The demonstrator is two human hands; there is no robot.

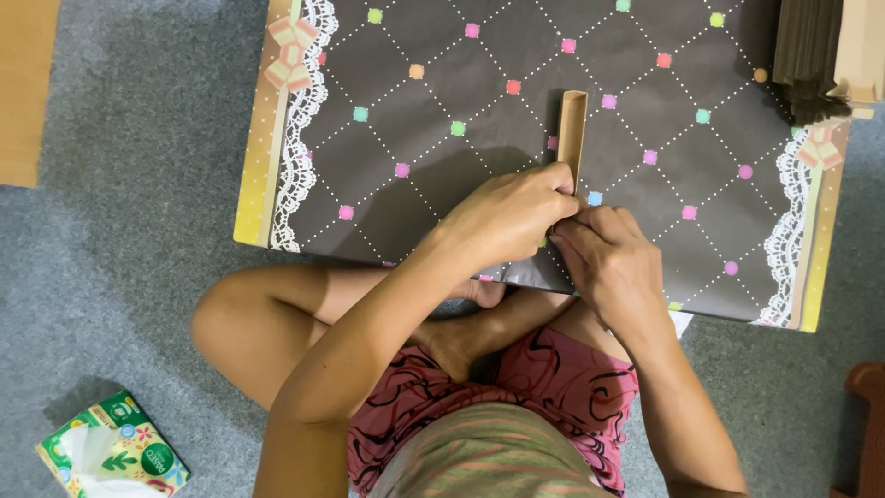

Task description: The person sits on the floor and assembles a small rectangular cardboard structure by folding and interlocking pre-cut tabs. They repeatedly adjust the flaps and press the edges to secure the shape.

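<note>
I judged the main risk was the brown paper strip (pixel 572 129) springing open or creasing crooked, since both hands pinched only its near end while the far end lay free. My left hand (pixel 510 214) was closed over that end, fingers curled; the right hand (pixel 608 258) gripped it from below. The strip looked narrow, tan, folded lengthwise like a trough, lying upright on the dark dotted board (pixel 442 184) with lace edging, which rested on the grey carpet (pixel 138 249).
</note>
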